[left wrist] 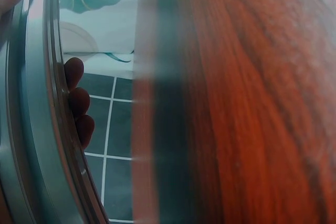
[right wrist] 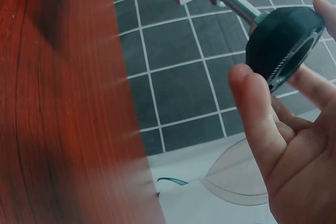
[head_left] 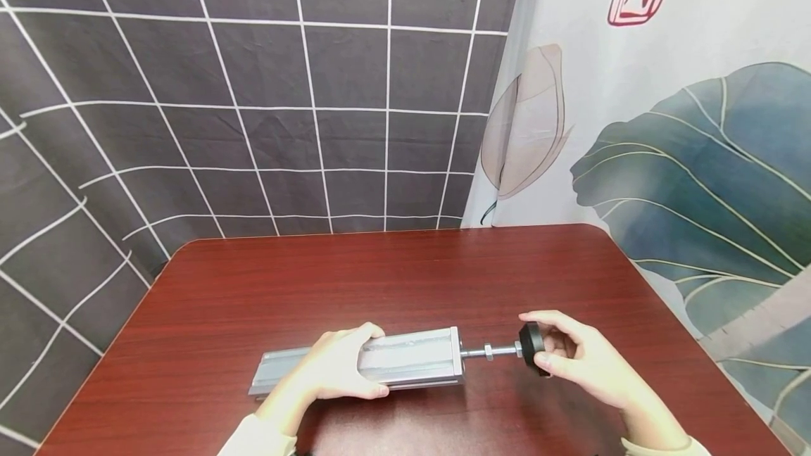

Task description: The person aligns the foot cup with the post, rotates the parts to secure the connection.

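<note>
My left hand [head_left: 338, 364] grips a silver, grooved metal profile [head_left: 412, 356] around its middle, thumb on the near side and fingers on the far side. The profile lies lengthwise from left to right over the table. In the left wrist view several fingertips [left wrist: 80, 102] curl past its edge. From its right end sticks a threaded rod [head_left: 503, 350] with a hex nut [head_left: 488, 352] partway along. The rod ends in a round black levelling foot [head_left: 531, 349]. My right hand [head_left: 586, 357] pinches this foot by its rim between thumb and fingers. In the right wrist view the foot's hollow underside [right wrist: 296, 59] faces the palm.
A reddish-brown wooden table [head_left: 380, 273] with rounded far corners extends under both hands. Behind it hangs a dark grey cloth [head_left: 253, 139] with white grid lines. A white curtain [head_left: 583, 210] with leaf and flower prints hangs along the right.
</note>
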A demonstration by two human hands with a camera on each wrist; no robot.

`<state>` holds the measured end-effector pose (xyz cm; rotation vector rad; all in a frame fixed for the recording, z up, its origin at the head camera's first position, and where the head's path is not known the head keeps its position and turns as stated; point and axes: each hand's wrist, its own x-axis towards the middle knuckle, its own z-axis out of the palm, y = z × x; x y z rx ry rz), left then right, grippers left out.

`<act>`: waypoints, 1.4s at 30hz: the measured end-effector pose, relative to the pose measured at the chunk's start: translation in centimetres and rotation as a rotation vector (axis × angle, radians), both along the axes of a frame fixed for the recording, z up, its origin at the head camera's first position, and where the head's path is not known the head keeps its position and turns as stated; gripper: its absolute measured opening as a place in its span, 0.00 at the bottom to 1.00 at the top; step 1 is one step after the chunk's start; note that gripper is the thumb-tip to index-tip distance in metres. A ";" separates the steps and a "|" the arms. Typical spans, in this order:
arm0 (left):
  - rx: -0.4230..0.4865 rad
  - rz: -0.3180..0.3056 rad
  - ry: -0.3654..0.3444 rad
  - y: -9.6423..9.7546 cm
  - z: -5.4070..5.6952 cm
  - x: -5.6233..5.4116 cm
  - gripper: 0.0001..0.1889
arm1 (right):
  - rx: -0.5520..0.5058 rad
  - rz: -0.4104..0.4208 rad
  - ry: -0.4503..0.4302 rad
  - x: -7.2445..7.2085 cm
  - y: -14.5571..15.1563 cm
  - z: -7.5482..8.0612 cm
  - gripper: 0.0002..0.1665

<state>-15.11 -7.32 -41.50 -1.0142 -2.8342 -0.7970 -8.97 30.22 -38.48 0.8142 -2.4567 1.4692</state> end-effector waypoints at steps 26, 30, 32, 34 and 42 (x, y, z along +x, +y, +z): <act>0.006 0.014 0.005 -0.4 -0.6 -0.7 0.34 | 0.029 0.090 0.072 -0.2 -0.3 -0.2 0.52; 0.005 0.011 0.007 -0.4 -0.6 -0.7 0.34 | -0.031 0.188 0.146 -0.4 -0.3 -0.5 0.49; 0.003 0.011 0.007 -0.4 -0.5 -0.7 0.34 | -0.039 0.200 0.146 -0.4 -0.3 -0.5 0.46; 0.002 0.011 0.005 -0.4 -0.5 -0.6 0.34 | -0.036 0.189 0.130 -0.3 -0.4 -0.4 0.44; 0.000 0.008 -0.011 -0.3 -0.3 -0.4 0.34 | 0.011 -0.038 0.062 0.2 -0.6 0.1 0.34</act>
